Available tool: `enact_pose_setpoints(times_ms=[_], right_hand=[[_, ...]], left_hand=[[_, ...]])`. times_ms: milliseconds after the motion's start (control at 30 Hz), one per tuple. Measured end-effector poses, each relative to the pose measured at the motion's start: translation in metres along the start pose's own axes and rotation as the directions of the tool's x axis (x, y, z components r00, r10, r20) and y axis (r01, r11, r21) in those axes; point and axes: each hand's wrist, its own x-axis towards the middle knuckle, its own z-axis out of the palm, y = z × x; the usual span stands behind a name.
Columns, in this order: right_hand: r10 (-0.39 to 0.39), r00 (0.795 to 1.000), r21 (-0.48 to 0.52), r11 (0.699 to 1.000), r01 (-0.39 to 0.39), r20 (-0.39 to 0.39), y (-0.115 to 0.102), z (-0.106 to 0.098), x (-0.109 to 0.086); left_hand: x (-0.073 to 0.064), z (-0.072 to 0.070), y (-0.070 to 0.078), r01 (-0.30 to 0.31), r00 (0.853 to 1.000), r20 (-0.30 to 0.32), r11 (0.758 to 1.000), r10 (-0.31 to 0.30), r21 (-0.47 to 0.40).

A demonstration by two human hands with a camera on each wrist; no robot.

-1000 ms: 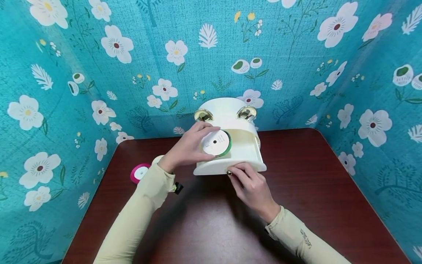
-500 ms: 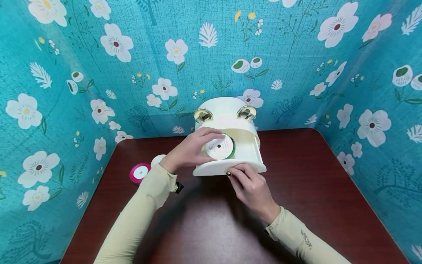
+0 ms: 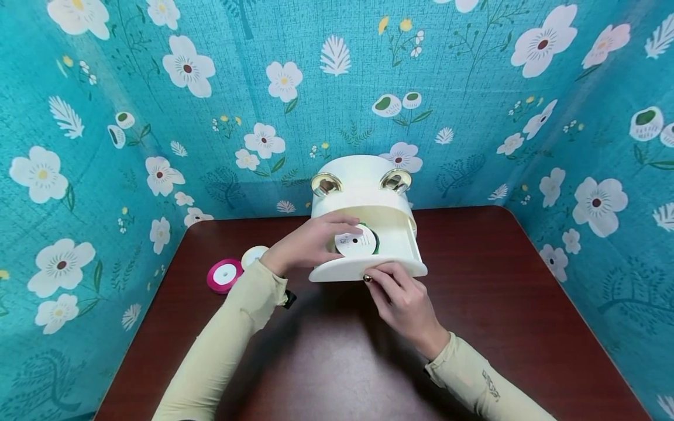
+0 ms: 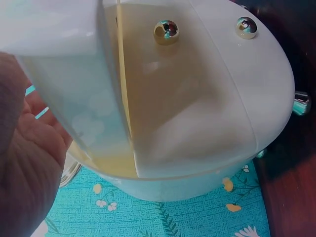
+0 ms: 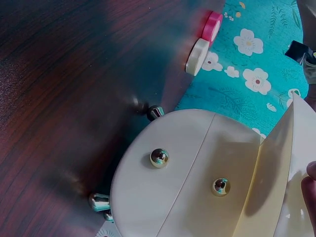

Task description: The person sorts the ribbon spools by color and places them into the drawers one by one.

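Observation:
In the head view, a white round-fronted cabinet (image 3: 363, 180) with its top drawer (image 3: 405, 242) pulled out stands at the back of the table. My left hand (image 3: 310, 242) reaches into this drawer, thumb and fingers around a green ribbon spool (image 3: 358, 241) with a white label. Thumb and fingertips of my right hand (image 3: 405, 301) pinch the gold drawer knob (image 3: 367, 278). In the left wrist view, the drawer hides the fingertips of the left hand (image 4: 37, 163) and the spool. Only fingers (image 5: 310, 192) of the right hand show at the right wrist view's edge.
A magenta ribbon spool (image 3: 224, 276) and a white spool (image 3: 254, 255) lie left on the dark red table (image 3: 526, 304). Lower drawer fronts carry gold knobs (image 5: 220, 186). Shiny metal feet (image 5: 154, 112) stick out below the cabinet. Floral teal cloth (image 3: 237, 117) encloses back and sides.
My left hand has moved the green ribbon spool slightly right and down, deeper into the open drawer. My right hand has stayed on the knob.

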Motion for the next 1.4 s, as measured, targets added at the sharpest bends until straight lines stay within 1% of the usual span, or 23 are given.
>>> enact_pose_setpoints(times_ms=[267,367,467,567,633,700,767,800,833,867,900,933,967,1000,1033,1067,1100,1133,1167,1233,1333,1400], right_hand=[[0.001,1.0,0.001,1.0,-0.001,-0.002,-0.001,0.0,0.0],[0.0,1.0,-0.002,1.0,0.0,-0.004,0.0,0.0,0.0],[-0.003,1.0,-0.003,1.0,0.003,-0.005,0.0,0.0,0.0],[-0.005,1.0,-0.004,1.0,0.005,-0.009,0.001,0.0,0.001],[-0.004,1.0,-0.005,1.0,0.004,-0.01,0.001,0.0,0.001],[-0.002,1.0,-0.006,1.0,0.002,-0.009,0.001,0.0,0.001],[-0.004,1.0,-0.006,1.0,0.004,-0.013,0.001,0.0,0.0],[-0.007,1.0,-0.006,1.0,0.007,-0.016,0.0,0.0,0.0],[-0.011,1.0,-0.005,1.0,0.011,-0.019,0.0,0.0,0.0],[-0.014,1.0,-0.006,1.0,0.014,-0.022,0.0,0.0,-0.001],[-0.018,1.0,-0.006,1.0,0.017,-0.024,-0.001,0.0,-0.001],[-0.019,1.0,-0.004,1.0,0.018,-0.026,-0.001,0.0,-0.001],[-0.019,0.999,-0.002,1.0,0.019,-0.026,-0.001,0.0,-0.002],[-0.017,1.0,0.0,1.0,0.017,-0.025,-0.001,0.0,-0.002],[-0.015,1.0,0.003,1.0,0.015,-0.025,-0.001,0.0,-0.002],[-0.012,1.0,0.004,1.0,0.012,-0.023,-0.001,-0.001,-0.002],[-0.01,1.0,0.005,1.0,0.01,-0.022,-0.001,-0.001,-0.002],[-0.009,1.0,0.005,1.0,0.009,-0.021,0.0,-0.001,-0.002],[-0.009,1.0,0.005,1.0,0.009,-0.021,0.0,-0.001,-0.001],[-0.009,1.0,0.003,1.0,0.01,-0.019,0.001,-0.001,-0.001],[-0.017,1.0,0.002,1.0,0.017,-0.024,0.0,0.0,-0.002],[-0.022,0.999,0.003,1.0,0.022,-0.029,0.0,0.0,-0.001]], left_hand=[[-0.001,0.003,0.0,0.045,0.998,0.05,0.999,-0.044,-0.02],[-0.002,0.003,0.001,0.054,0.997,0.06,0.998,-0.053,-0.018],[-0.003,0.002,0.001,0.059,0.997,0.056,0.998,-0.058,-0.013],[-0.005,-0.001,0.001,0.048,0.998,0.031,0.999,-0.048,-0.004],[-0.007,-0.005,0.001,0.029,1.0,0.002,0.999,-0.029,-0.022],[-0.011,-0.009,0.001,0.005,0.999,-0.041,0.998,-0.007,-0.057],[-0.015,-0.014,0.0,-0.029,0.994,-0.106,0.994,0.018,-0.104],[-0.017,-0.017,0.0,-0.048,0.988,-0.154,0.991,0.029,-0.123],[-0.018,-0.019,-0.002,-0.068,0.976,-0.214,0.989,0.039,-0.13],[-0.019,-0.022,-0.003,-0.083,0.958,-0.283,0.989,0.045,-0.126],[-0.02,-0.024,-0.005,-0.09,0.934,-0.355,0.99,0.045,-0.11],[-0.02,-0.025,-0.007,-0.087,0.903,-0.427,0.992,0.04,-0.091],[-0.019,-0.027,-0.01,-0.069,0.87,-0.492,0.995,0.026,-0.07],[-0.017,-0.029,-0.013,-0.043,0.839,-0.544,0.997,0.001,-0.063],[-0.015,-0.029,-0.016,-0.013,0.813,-0.581,0.998,-0.027,-0.064],[-0.013,-0.03,-0.02,0.021,0.796,-0.601,0.997,-0.064,-0.077],[-0.011,-0.03,-0.024,0.054,0.787,-0.609,0.994,-0.099,-0.092],[-0.009,-0.029,-0.028,0.079,0.782,-0.609,0.99,-0.134,-0.116],[-0.006,-0.029,-0.032,0.098,0.783,-0.6,0.984,-0.167,-0.146],[-0.002,-0.026,-0.039,0.113,0.789,-0.577,0.973,-0.211,-0.201],[0.004,-0.021,-0.046,0.106,0.797,-0.554,0.959,-0.241,-0.264],[0.006,-0.018,-0.049,0.104,0.795,-0.552,0.954,-0.251,-0.283]])
